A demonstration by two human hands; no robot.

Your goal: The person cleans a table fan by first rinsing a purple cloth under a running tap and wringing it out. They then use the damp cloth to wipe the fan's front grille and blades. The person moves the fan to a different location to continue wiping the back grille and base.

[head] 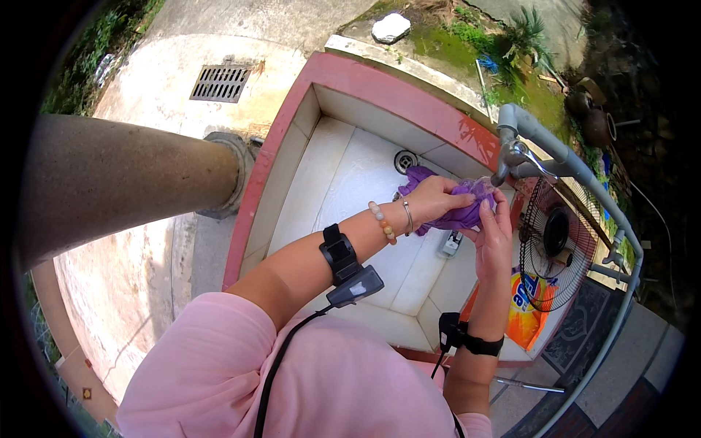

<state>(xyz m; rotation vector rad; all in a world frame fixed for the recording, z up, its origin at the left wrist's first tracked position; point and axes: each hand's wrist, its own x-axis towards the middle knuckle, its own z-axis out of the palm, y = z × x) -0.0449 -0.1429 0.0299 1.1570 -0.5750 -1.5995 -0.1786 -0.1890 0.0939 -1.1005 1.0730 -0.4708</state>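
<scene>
A wet purple cloth is stretched between my two hands under the metal tap. Its upper edge looks glossy with water right below the spout, and the rest hangs down toward the basin floor. My left hand pinches the cloth from the left, thumb on top. From the right, my right hand grips the other side between thumb and fingers. Both hands are above a white-tiled basin with a red rim. Beneath the cloth lies a small clear item, partly covered and hard to identify.
A round drain sits in the basin's far corner. Grey pipes run along the right. A fan grille leans there above an orange detergent bag. On the left stands a thick column, with a floor grate beyond.
</scene>
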